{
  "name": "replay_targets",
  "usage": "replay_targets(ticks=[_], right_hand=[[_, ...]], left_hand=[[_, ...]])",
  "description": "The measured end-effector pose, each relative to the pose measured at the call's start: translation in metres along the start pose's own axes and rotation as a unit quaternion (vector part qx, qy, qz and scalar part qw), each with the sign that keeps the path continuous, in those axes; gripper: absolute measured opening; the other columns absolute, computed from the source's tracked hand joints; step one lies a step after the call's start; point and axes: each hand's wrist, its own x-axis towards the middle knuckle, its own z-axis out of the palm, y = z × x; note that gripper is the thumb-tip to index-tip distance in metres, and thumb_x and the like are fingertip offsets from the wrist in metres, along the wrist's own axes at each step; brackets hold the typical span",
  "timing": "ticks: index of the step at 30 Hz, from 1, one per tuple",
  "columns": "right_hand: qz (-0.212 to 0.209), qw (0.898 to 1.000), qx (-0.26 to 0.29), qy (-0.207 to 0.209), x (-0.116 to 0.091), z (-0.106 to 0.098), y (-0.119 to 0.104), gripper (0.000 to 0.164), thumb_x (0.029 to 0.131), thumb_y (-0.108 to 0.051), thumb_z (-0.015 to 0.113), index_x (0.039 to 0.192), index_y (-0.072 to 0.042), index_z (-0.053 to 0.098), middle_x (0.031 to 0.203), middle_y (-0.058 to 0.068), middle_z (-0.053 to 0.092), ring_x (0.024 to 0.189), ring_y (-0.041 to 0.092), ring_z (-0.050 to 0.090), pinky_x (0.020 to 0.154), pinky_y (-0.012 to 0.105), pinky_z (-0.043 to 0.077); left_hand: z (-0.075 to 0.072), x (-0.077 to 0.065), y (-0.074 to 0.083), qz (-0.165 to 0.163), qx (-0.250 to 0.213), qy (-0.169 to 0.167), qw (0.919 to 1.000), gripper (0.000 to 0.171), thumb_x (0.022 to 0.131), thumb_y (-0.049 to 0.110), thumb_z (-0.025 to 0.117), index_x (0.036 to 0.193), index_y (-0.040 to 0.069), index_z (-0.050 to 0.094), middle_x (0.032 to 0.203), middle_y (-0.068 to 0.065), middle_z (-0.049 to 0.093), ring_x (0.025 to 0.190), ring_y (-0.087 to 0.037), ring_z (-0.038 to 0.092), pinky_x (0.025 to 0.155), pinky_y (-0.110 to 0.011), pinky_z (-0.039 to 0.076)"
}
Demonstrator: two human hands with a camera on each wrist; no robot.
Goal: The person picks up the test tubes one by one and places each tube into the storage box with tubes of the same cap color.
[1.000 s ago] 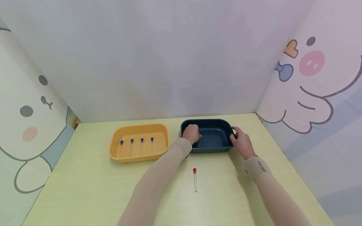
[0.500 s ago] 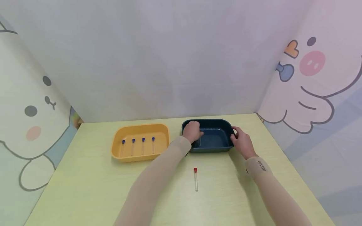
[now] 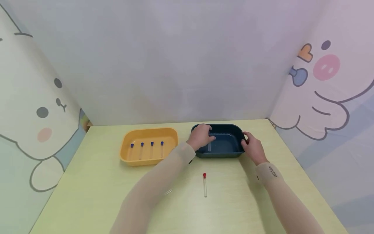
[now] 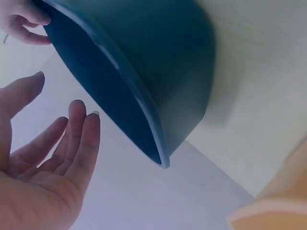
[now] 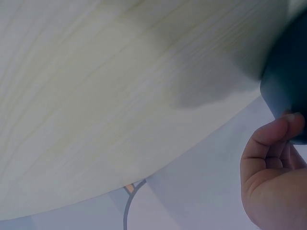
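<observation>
A dark blue plastic bin (image 3: 225,155) stands at the back of the table. Over its left end is my left hand (image 3: 200,136), fingers and thumb spread apart with nothing between them, as the left wrist view (image 4: 53,167) also shows. Inside the bin, beside that hand, lies a clear test tube (image 3: 209,147); its cap end is hard to make out. My right hand (image 3: 255,149) grips the bin's right rim between thumb and fingers. In front of the bin, a red-capped test tube (image 3: 205,185) lies on the table.
A yellow bin (image 3: 149,131) to the left holds several blue-capped test tubes (image 3: 152,150) in a row. Part of another clear tube (image 3: 168,192) shows beside my left forearm, its other end hidden. White patterned cloth (image 3: 181,65) rises behind the table (image 3: 228,201).
My left hand has let go of the test tube in the dark blue bin, its fingers spreading. The right hand keeps its grip on the rim. The head view has turned slightly left.
</observation>
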Motion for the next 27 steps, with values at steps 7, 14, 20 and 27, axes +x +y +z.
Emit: replay_targets(ticks=[7, 14, 20, 27], right_hand=[[0.0, 1.0, 0.001, 0.003, 0.001, 0.001, 0.001, 0.047, 0.106, -0.018, 0.049, 0.151, -0.004, 0.045, 0.093, 0.017, 0.061, 0.074, 0.025, 0.055, 0.063, 0.03, 0.044], [-0.003, 1.0, 0.005, 0.005, 0.0, 0.0, 0.001, 0.047, 0.105, -0.018, 0.049, 0.15, -0.004, 0.046, 0.091, 0.016, 0.061, 0.072, 0.024, 0.055, 0.062, 0.029, 0.043], [-0.005, 1.0, 0.003, 0.005, 0.001, 0.0, 0.002, 0.047, 0.106, -0.018, 0.049, 0.151, -0.004, 0.045, 0.091, 0.017, 0.061, 0.072, 0.025, 0.055, 0.062, 0.03, 0.043], [-0.008, 1.0, 0.004, 0.007, 0.0, 0.002, 0.002, 0.047, 0.105, -0.018, 0.049, 0.15, -0.004, 0.046, 0.091, 0.017, 0.061, 0.072, 0.025, 0.055, 0.062, 0.03, 0.044]], left_hand=[[-0.01, -0.021, 0.0, 0.025, 0.018, -0.005, 0.9995, 0.053, 0.096, 0.038, 0.073, 0.141, 0.013, 0.063, 0.117, -0.005, 0.07, 0.08, -0.011, 0.061, 0.074, -0.022, 0.055], [-0.015, -0.045, 0.004, 0.053, 0.02, -0.005, 0.9984, 0.055, 0.093, 0.042, 0.076, 0.14, 0.016, 0.064, 0.115, 0.0, 0.067, 0.082, -0.008, 0.06, 0.077, -0.021, 0.055], [-0.014, -0.064, 0.004, 0.078, 0.036, -0.002, 0.9963, 0.057, 0.092, 0.045, 0.077, 0.139, 0.015, 0.064, 0.117, 0.001, 0.068, 0.093, -0.01, 0.063, 0.083, -0.021, 0.057], [-0.008, -0.088, -0.002, 0.091, 0.021, -0.015, 0.9956, 0.057, 0.091, 0.044, 0.078, 0.138, 0.015, 0.064, 0.124, 0.001, 0.068, 0.105, -0.012, 0.067, 0.089, -0.021, 0.058]])
